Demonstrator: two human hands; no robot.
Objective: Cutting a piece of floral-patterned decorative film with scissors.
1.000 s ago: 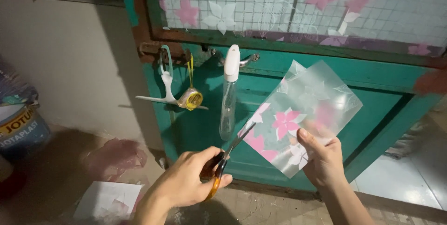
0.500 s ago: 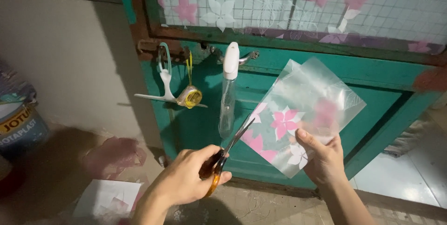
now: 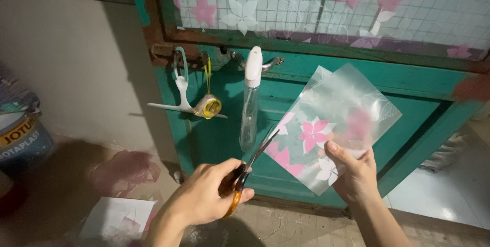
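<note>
The left hand [image 3: 204,196] has its fingers closed through the orange handles of a pair of scissors [image 3: 250,168], whose blades stand parted and point up toward the lower left edge of a translucent film sheet [image 3: 337,124] printed with pink and white flowers. The right hand [image 3: 354,173] pinches that sheet at its lower edge, thumb on the front, holding it up in front of a green door [image 3: 408,78]. On the door's rail hang a white squeegee [image 3: 181,96], a yellow tape measure [image 3: 209,106] and a clear spray bottle [image 3: 250,99]. Paper scraps [image 3: 120,216] lie on the floor at lower left, near a paint bucket [image 3: 20,137].
</note>
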